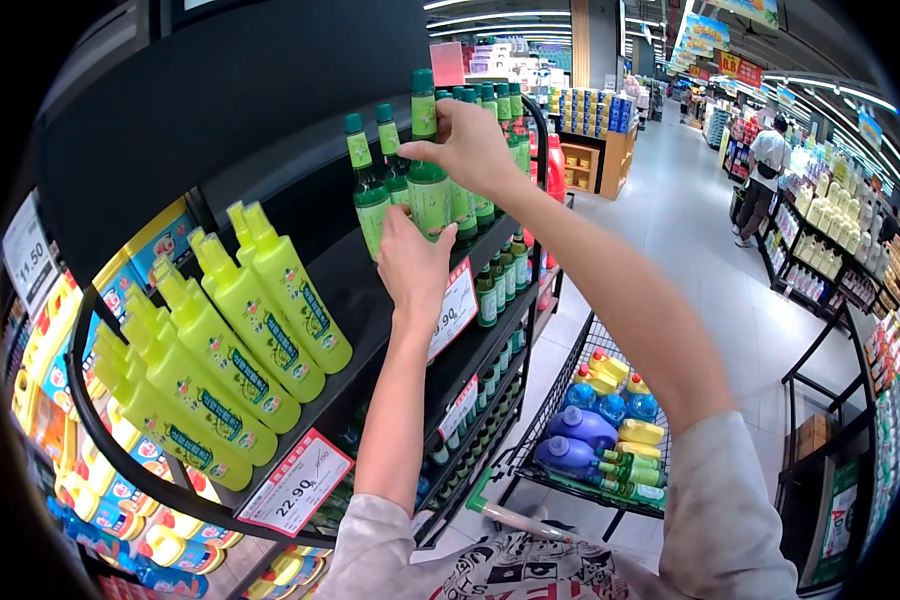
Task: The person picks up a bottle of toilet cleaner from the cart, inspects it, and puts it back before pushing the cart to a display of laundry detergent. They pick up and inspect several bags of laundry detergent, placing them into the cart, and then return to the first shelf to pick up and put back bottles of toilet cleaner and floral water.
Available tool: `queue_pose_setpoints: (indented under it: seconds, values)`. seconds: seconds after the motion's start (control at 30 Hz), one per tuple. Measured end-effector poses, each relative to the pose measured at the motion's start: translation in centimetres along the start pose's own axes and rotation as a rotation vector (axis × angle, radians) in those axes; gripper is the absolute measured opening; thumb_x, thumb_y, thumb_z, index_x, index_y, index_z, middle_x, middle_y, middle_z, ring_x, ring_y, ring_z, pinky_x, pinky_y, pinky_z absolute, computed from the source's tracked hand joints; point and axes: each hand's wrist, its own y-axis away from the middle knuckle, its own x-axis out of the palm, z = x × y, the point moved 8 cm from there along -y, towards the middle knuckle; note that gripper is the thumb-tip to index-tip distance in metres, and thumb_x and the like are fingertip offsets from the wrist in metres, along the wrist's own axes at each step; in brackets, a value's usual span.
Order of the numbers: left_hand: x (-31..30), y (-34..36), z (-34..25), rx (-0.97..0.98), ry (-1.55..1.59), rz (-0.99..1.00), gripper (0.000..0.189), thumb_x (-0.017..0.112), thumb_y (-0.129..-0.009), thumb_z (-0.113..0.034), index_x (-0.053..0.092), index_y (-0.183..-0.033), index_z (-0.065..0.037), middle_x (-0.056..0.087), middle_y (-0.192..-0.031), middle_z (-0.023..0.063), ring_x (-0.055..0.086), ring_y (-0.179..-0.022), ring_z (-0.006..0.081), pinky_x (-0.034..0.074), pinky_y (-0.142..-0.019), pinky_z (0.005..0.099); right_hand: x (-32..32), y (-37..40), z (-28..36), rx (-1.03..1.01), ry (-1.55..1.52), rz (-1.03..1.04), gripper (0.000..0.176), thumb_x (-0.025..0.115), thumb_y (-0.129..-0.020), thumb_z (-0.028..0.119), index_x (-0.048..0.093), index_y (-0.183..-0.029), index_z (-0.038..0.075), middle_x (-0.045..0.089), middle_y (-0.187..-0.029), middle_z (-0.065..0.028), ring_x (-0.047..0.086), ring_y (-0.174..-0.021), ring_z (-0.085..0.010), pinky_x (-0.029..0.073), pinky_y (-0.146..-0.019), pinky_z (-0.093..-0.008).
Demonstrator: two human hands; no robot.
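A tall green bottle (pixel 429 203) with a dark green cap and pale label stands out among similar bottles on the top shelf. My right hand (pixel 473 150) is closed around its neck, thumb on the near side, the other fingers partly hidden behind. Low on the same bottle, my left hand (pixel 415 258) grips near its base between thumb and fingers. Just left of it are two more green bottles (pixel 370 195), close to my left fingers. Further green bottles (pixel 487 103) line up behind and right of my right hand.
Yellow-green spray bottles (pixel 262 330) fill the shelf's left part, inside a black rail (pixel 95 400). Price cards (pixel 298 482) hang along the front edge. Below right is a shopping cart (pixel 530 470) with blue, purple, yellow and green bottles. A person (pixel 770 165) stands farther down the aisle.
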Motion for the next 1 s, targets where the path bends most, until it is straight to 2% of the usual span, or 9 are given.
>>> queue_pose_setpoints:
  seconds: [0.13, 0.23, 0.27, 0.33, 0.47, 0.5, 0.63, 0.77, 1.0]
  values:
    - [1.9, -0.4, 0.1, -0.084, -0.148, 0.094, 0.05, 0.082, -0.069, -0.021, 0.055, -0.102, 0.005, 0.065, -0.094, 0.0212, 0.064, -0.087, 0.0388, 0.051, -0.076, 0.045, 0.6, -0.8, -3.2, 0.02, 0.012, -0.016, 0.042, 0.085, -0.067, 0.028, 0.062, -0.082, -0.004, 0.064, -0.069, -0.0112, 0.062, -0.062, -0.0198, 0.048, -0.06, -0.0324]
    - [3.1, -0.2, 0.2, -0.095, -0.222, 0.128, 0.048, 0.082, -0.069, -0.021, 0.056, -0.099, 0.005, 0.065, -0.093, 0.0223, 0.064, -0.087, 0.0403, 0.051, -0.075, 0.0462, 1.7, -0.9, -5.5, 0.084, -0.029, 0.032, 0.046, 0.086, -0.063, 0.031, 0.061, -0.076, -0.005, 0.063, -0.066, -0.0166, 0.065, -0.065, -0.0307, 0.051, -0.063, -0.0393]
    - [3.4, -0.1, 0.3, -0.089, -0.234, 0.129, 0.047, 0.082, -0.069, -0.021, 0.056, -0.097, 0.006, 0.065, -0.092, 0.0229, 0.064, -0.086, 0.0408, 0.051, -0.075, 0.0467, 1.8, -0.8, -5.9, 0.101, -0.05, 0.024, 0.046, 0.086, -0.063, 0.031, 0.061, -0.076, -0.005, 0.063, -0.066, -0.0166, 0.065, -0.065, -0.0307, 0.051, -0.063, -0.0393]
    - [3.9, 0.1, 0.5, -0.072, -0.286, 0.143, 0.045, 0.082, -0.068, -0.021, 0.056, -0.094, 0.006, 0.064, -0.091, 0.0234, 0.063, -0.086, 0.0413, 0.051, -0.074, 0.047, 2.0, -0.3, -6.2, 0.075, 0.037, 0.028, 0.044, 0.086, -0.064, 0.032, 0.061, -0.071, -0.003, 0.06, -0.061, -0.0124, 0.059, -0.056, -0.0223, 0.047, -0.055, -0.0336]
    - [4.4, 0.1, 0.6, -0.033, -0.302, 0.121, 0.042, 0.083, -0.068, -0.02, 0.056, -0.085, 0.007, 0.063, -0.086, 0.0244, 0.063, -0.084, 0.0427, 0.05, -0.074, 0.0474, 3.0, -0.6, -6.4, -0.011, 0.026, -0.02, 0.043, 0.085, -0.064, 0.032, 0.06, -0.069, -0.003, 0.06, -0.061, -0.0154, 0.062, -0.058, -0.0285, 0.049, -0.058, -0.0369]
    - [4.6, 0.0, 0.8, -0.039, -0.284, 0.129, 0.041, 0.082, -0.069, -0.02, 0.055, -0.082, 0.007, 0.063, -0.083, 0.0251, 0.063, -0.082, 0.0431, 0.05, -0.074, 0.0474, 3.3, -0.6, -6.1, -0.053, 0.019, -0.017, 0.042, 0.085, -0.065, 0.03, 0.061, -0.07, -0.004, 0.061, -0.061, -0.0168, 0.063, -0.06, -0.0317, 0.05, -0.06, -0.0393]
    - [4.8, -0.2, 0.7, -0.049, -0.312, 0.135, 0.04, 0.082, -0.07, -0.019, 0.054, -0.081, 0.008, 0.063, -0.081, 0.0264, 0.063, -0.08, 0.0434, 0.05, -0.073, 0.047, 4.2, -0.9, -6.1, -0.037, 0.036, 0.016, 0.041, 0.084, -0.066, 0.029, 0.061, -0.073, -0.004, 0.061, -0.062, -0.017, 0.064, -0.063, -0.0326, 0.051, -0.062, -0.0397]
    - [5.2, -0.4, 0.6, -0.089, -0.313, 0.171, 0.044, 0.081, -0.071, -0.018, 0.051, -0.09, 0.008, 0.065, -0.081, 0.0265, 0.064, -0.08, 0.0428, 0.051, -0.072, 0.0461, 4.0, -1.0, -6.7, 0.015, 0.003, 0.014, 0.04, 0.084, -0.067, 0.029, 0.061, -0.073, -0.004, 0.062, -0.062, -0.017, 0.064, -0.063, -0.0326, 0.051, -0.062, -0.0398]
    - [5.6, -0.1, -0.1, -0.056, -0.31, 0.164, 0.045, 0.079, -0.073, -0.013, 0.045, -0.095, 0.006, 0.064, -0.086, 0.026, 0.065, -0.079, 0.043, 0.052, -0.071, 0.0467, 3.7, 0.1, -7.0, 0.014, 0.07, 0.067, 0.047, 0.081, -0.071, 0.032, 0.061, -0.091, -0.006, 0.064, -0.071, -0.0182, 0.065, -0.072, -0.0362, 0.052, -0.066, -0.0418]
